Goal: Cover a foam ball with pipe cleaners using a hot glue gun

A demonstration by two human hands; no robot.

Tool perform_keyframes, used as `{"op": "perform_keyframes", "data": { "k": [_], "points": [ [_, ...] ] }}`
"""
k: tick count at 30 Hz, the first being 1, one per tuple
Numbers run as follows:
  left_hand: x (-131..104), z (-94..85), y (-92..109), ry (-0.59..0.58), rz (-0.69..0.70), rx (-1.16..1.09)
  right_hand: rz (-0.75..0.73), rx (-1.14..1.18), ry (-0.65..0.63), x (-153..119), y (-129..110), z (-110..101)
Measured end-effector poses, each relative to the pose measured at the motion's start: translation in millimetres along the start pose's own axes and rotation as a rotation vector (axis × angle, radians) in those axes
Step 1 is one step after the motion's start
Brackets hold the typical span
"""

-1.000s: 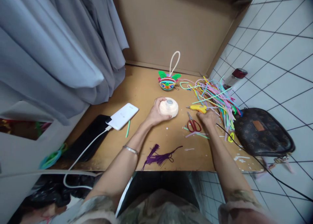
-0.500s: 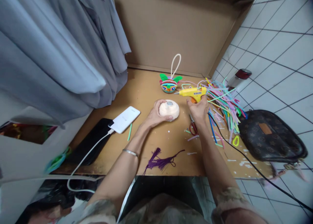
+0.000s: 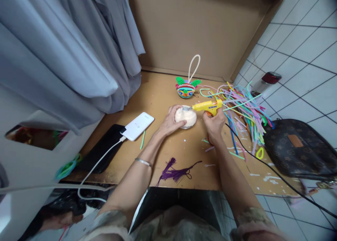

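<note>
My left hand [image 3: 172, 122] is closed around the side of a cream-coloured, rounded ball [image 3: 189, 118] with a small grey patch near its top. In my right hand [image 3: 214, 123] is a yellow hot glue gun [image 3: 206, 106], gripped by its handle, its nozzle pointing left. The nozzle tip is at the grey patch; whether it touches cannot be told. Just behind the ball sits a colourful animal-face ornament [image 3: 185, 90] with green ears and a white hanging loop. Two purple tassels [image 3: 175, 173] lie in front, near the table edge.
Colourful pipe cleaners [image 3: 244, 111] are heaped at the right, beside a brown handbag [image 3: 297, 148]. A black cord [image 3: 252, 158] runs from the glue gun across the right side. To the left lie a white power bank [image 3: 138, 126] with a cable and a black flat item [image 3: 102, 153]. Cardboard [image 3: 192, 30] stands behind.
My right hand has brought the glue gun's nozzle left and down to the ball's grey patch. The ball has been tilted a little in my left hand. The whole view has shifted slightly.
</note>
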State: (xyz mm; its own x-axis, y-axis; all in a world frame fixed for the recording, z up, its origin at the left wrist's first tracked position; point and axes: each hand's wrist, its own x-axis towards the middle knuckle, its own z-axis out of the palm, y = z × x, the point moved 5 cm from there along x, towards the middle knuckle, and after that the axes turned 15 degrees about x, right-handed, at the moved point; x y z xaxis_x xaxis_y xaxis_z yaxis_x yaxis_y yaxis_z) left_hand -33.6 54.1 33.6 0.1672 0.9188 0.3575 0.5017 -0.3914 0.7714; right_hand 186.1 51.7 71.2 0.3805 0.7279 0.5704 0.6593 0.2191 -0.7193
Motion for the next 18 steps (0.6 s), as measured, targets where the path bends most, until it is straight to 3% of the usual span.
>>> {"op": "perform_keyframes", "data": {
  "k": [9, 12, 18],
  "points": [
    [0.6, 1.9, -3.2, 0.154, -0.089, 0.02, -0.09, 0.004, -0.015, -4.5, -4.5, 1.7],
    [1.8, 1.1, -4.3, 0.105, -0.09, -0.049, -0.065, 0.004, -0.023, -2.2, -4.9, -0.7],
    [1.3, 3.7, 2.4, -0.104, -0.033, -0.272, -0.091, -0.025, -0.015, -1.5, -5.2, -3.9]
  ]
}}
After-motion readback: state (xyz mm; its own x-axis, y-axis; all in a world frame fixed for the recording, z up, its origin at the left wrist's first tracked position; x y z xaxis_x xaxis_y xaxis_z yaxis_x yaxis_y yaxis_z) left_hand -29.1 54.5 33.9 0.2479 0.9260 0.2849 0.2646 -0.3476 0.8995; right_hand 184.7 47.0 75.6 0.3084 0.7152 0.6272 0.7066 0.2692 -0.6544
